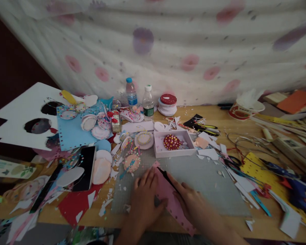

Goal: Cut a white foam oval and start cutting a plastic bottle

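My left hand (145, 195) lies flat with its fingers stretched out, pressing the left edge of a pink sheet (169, 199) dotted with punched holes along its border. My right hand (190, 202) is closed around a slim black craft knife (165, 175), whose tip rests near the sheet's far end. Under the sheet is a grey cutting mat (206, 180). Just beyond the mat's far edge stands a shallow white box (173, 153) with a red beaded disc (172, 142) in it. A peach beaded disc (132, 162) sits left of my left hand.
A phone (84, 168), red sheet (73, 204) and layered paper discs crowd the left side. Two bottles (148, 103) stand at the back by a floral curtain. To the right are scissors (232, 162), a blue glue gun (298, 192), a paper bowl (244, 109) and paper scraps.
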A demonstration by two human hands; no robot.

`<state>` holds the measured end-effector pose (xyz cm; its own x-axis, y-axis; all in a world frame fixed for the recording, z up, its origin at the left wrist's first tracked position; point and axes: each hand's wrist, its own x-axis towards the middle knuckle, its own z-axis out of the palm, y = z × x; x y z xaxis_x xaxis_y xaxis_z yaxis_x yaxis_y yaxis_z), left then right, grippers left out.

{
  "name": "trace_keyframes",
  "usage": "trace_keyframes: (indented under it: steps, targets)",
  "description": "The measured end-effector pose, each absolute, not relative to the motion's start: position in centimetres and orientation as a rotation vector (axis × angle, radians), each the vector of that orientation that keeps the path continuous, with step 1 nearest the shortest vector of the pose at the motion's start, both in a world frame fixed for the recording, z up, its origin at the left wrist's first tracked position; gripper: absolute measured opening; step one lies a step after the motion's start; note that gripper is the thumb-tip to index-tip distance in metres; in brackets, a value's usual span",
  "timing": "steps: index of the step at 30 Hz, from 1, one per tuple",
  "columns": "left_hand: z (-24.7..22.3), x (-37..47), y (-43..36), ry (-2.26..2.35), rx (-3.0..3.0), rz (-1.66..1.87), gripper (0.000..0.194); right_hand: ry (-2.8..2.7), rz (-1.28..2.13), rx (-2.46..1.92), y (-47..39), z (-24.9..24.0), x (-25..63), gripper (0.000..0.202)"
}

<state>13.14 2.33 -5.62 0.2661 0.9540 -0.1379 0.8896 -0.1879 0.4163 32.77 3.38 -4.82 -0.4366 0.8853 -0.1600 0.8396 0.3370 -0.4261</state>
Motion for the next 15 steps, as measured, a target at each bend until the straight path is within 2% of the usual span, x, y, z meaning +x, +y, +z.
trace_keyframes:
  steps: [8, 15]
  targets:
    - [-5.6, 13.3, 2.1, 1.689, 2.093, 0.193, 0.074, -2.62, 0.643, -1.733, 2.7, -4.8, 33.0, 0.091]
    - [-5.1, 13.7, 2.3, 1.733, 2.054, 0.125, 0.073, -2.594, 0.56, -1.639, -0.5, -5.2, 36.8, 0.094]
